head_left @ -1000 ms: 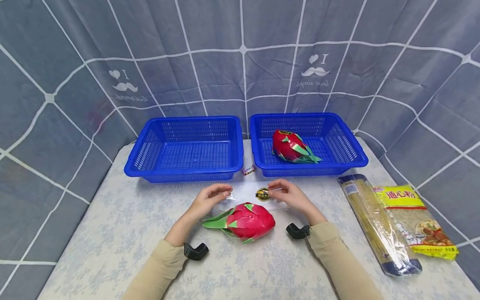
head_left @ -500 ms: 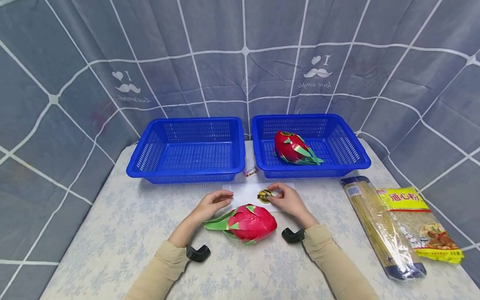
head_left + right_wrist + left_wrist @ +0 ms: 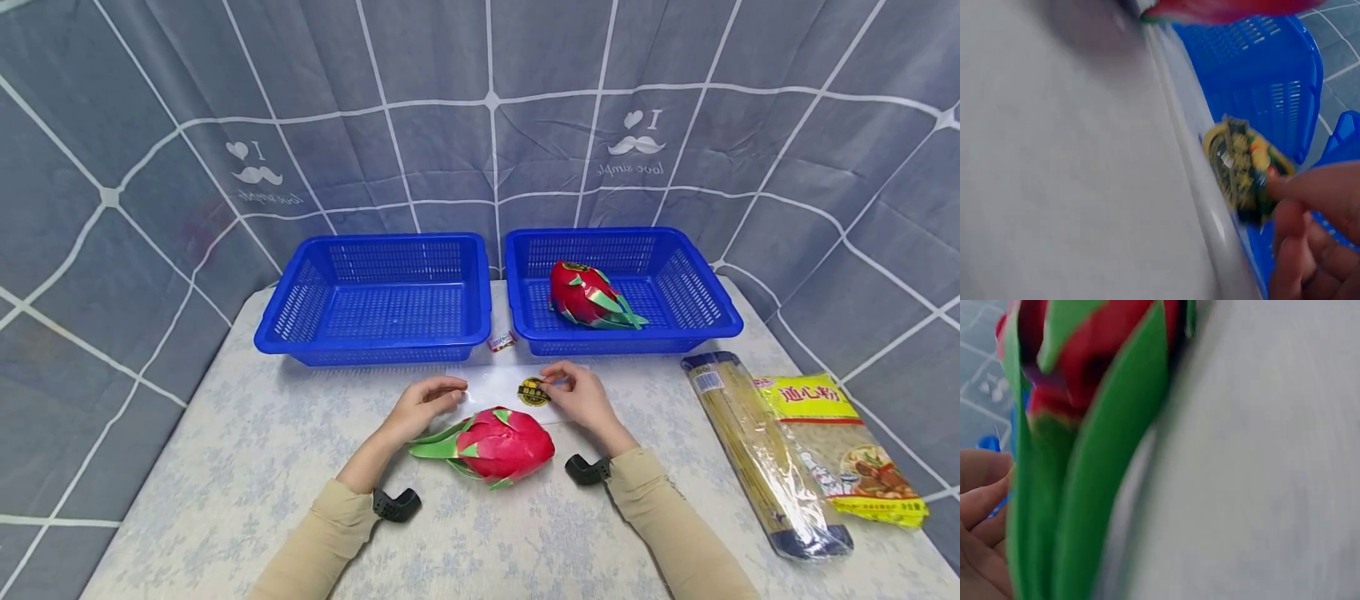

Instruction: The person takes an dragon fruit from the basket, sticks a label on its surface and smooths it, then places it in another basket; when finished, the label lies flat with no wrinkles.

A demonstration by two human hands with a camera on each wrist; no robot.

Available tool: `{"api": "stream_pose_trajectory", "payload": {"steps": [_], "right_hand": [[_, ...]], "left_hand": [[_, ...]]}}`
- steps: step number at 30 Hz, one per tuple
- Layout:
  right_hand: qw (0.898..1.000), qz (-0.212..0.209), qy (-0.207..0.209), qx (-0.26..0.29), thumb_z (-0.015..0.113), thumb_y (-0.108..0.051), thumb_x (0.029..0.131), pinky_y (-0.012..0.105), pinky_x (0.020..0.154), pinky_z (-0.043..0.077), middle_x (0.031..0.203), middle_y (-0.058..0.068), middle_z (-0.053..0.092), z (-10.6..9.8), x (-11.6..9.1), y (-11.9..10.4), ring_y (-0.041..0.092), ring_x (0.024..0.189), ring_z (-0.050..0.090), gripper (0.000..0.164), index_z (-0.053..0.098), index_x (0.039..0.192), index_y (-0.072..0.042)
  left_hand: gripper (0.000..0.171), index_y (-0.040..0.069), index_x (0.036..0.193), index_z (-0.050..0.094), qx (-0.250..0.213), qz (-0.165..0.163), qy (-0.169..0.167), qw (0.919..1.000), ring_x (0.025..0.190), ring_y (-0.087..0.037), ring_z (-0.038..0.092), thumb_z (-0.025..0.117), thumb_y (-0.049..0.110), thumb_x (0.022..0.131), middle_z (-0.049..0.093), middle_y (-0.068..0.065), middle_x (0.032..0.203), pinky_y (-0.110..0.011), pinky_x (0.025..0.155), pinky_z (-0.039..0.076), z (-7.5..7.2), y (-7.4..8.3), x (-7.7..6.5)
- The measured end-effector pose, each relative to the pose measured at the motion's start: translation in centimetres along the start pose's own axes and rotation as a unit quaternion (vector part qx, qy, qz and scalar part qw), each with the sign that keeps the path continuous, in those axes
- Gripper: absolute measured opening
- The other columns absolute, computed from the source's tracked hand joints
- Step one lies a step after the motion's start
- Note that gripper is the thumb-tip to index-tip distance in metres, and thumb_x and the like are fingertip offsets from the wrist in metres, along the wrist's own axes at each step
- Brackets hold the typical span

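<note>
A white glossy sheet (image 3: pixel 495 385) lies between the two hands, with a round black-and-gold sticker (image 3: pixel 534 392) near its right side. My right hand (image 3: pixel 581 398) pinches the sticker's right edge; the right wrist view shows the sticker (image 3: pixel 1241 165) at the thumb and fingertips. At the sheet's left end, my left hand (image 3: pixel 420 408) has thumb and forefinger close together, pinching its edge. In front of the sheet lies a red dragon fruit (image 3: pixel 510 446), its green leaves pointing left. Those leaves (image 3: pixel 1116 425) hide part of the left hand in the left wrist view.
Behind the sheet stand two blue baskets, an empty left one (image 3: pixel 375 343) and a right one (image 3: pixel 622 340) holding another dragon fruit (image 3: pixel 588 293). A small wrapped packet (image 3: pixel 501 341) lies between them. Packs of noodles (image 3: pixel 765 458) and macaroni (image 3: pixel 843 442) lie at the right.
My right hand has shifted slightly at the sticker's right edge. The left hand stays at the sheet's left end. The whole view has drifted slightly; the fruit and baskets keep their places.
</note>
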State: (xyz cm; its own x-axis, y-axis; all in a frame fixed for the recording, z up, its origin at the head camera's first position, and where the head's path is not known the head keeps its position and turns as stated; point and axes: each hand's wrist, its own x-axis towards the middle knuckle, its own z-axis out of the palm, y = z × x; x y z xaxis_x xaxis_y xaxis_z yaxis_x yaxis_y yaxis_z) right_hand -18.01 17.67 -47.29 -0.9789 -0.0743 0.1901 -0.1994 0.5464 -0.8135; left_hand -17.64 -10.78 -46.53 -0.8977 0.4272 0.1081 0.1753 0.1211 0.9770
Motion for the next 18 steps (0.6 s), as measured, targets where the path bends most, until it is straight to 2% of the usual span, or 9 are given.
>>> {"api": "stream_pose_trajectory", "payload": {"steps": [2, 4, 8, 11, 13, 15, 17, 18], "right_hand": [[1.000, -0.003, 0.004, 0.012, 0.071, -0.005, 0.080, 0.024, 0.059, 0.044, 0.083, 0.007, 0.067, -0.4, 0.0, -0.4, 0.011, 0.064, 0.054, 0.016, 0.069, 0.096, -0.004], [1.000, -0.005, 0.006, 0.026, 0.071, -0.006, 0.081, 0.025, 0.062, 0.046, 0.083, 0.007, 0.067, -0.9, 0.0, -0.9, 0.013, 0.068, 0.056, 0.016, 0.069, 0.096, -0.003], [0.998, -0.015, 0.006, 0.065, 0.071, -0.008, 0.082, 0.026, 0.069, 0.049, 0.087, 0.009, 0.067, -2.1, -0.1, -2.2, 0.016, 0.077, 0.059, 0.014, 0.068, 0.095, -0.002], [0.996, -0.017, -0.001, 0.090, 0.071, -0.009, 0.083, 0.025, 0.070, 0.050, 0.090, 0.011, 0.067, -3.0, -0.3, -3.2, 0.015, 0.081, 0.060, 0.015, 0.066, 0.095, -0.001], [0.994, -0.017, -0.012, 0.111, 0.071, -0.009, 0.083, 0.025, 0.069, 0.050, 0.091, 0.012, 0.066, -3.5, -0.5, -3.8, 0.015, 0.081, 0.060, 0.016, 0.065, 0.094, 0.000], [0.990, -0.018, -0.029, 0.134, 0.071, -0.009, 0.083, 0.025, 0.068, 0.050, 0.091, 0.011, 0.065, -3.9, -0.7, -4.4, 0.014, 0.079, 0.060, 0.017, 0.064, 0.094, 0.001], [0.985, -0.016, -0.054, 0.165, 0.071, -0.008, 0.083, 0.028, 0.068, 0.050, 0.089, 0.009, 0.065, -4.2, -0.9, -4.8, 0.014, 0.077, 0.061, 0.017, 0.062, 0.094, 0.002], [0.981, -0.015, -0.071, 0.181, 0.070, -0.007, 0.084, 0.029, 0.068, 0.050, 0.088, 0.008, 0.065, -4.3, -1.0, -5.0, 0.014, 0.075, 0.061, 0.016, 0.061, 0.093, 0.002]], "left_hand": [[0.028, -0.009, 0.115, 0.059, 0.016, 0.015, 0.008, 0.9997, 0.104, -0.035, 0.058, 0.058, 0.007, 0.093, 0.059, -0.026, 0.115, -0.031, 0.085, 0.050, 0.3, 0.7, -0.1], [0.026, -0.007, 0.113, 0.061, 0.033, 0.045, 0.009, 0.9984, 0.103, -0.033, 0.059, 0.059, 0.008, 0.092, 0.061, -0.024, 0.114, -0.033, 0.084, 0.051, 0.6, 1.5, -0.3], [0.029, 0.000, 0.112, 0.064, 0.076, 0.122, -0.022, 0.9894, 0.105, -0.025, 0.058, 0.070, 0.008, 0.084, 0.063, -0.015, 0.114, -0.039, 0.085, 0.050, 1.6, 3.3, -0.9], [0.041, 0.009, 0.114, 0.065, 0.135, 0.169, -0.058, 0.9746, 0.112, -0.018, 0.055, 0.079, 0.017, 0.076, 0.062, -0.008, 0.117, -0.039, 0.089, 0.048, 2.4, 4.2, -1.3], [0.048, 0.015, 0.115, 0.066, 0.192, 0.190, -0.076, 0.9599, 0.114, -0.013, 0.053, 0.082, 0.030, 0.072, 0.061, -0.004, 0.119, -0.037, 0.091, 0.047, 2.8, 4.6, -1.5], [0.052, 0.018, 0.116, 0.065, 0.242, 0.206, -0.087, 0.9442, 0.116, -0.012, 0.051, 0.081, 0.039, 0.071, 0.060, -0.003, 0.121, -0.035, 0.092, 0.046, 3.2, 4.7, -1.7], [0.052, 0.019, 0.117, 0.065, 0.272, 0.212, -0.093, 0.9342, 0.115, -0.011, 0.051, 0.079, 0.042, 0.073, 0.059, -0.001, 0.122, -0.033, 0.091, 0.046, 3.4, 4.7, -1.8], [0.051, 0.019, 0.118, 0.064, 0.279, 0.212, -0.093, 0.9321, 0.115, -0.011, 0.051, 0.077, 0.042, 0.075, 0.059, 0.001, 0.122, -0.033, 0.091, 0.046, 3.5, 4.6, -1.8]]}}
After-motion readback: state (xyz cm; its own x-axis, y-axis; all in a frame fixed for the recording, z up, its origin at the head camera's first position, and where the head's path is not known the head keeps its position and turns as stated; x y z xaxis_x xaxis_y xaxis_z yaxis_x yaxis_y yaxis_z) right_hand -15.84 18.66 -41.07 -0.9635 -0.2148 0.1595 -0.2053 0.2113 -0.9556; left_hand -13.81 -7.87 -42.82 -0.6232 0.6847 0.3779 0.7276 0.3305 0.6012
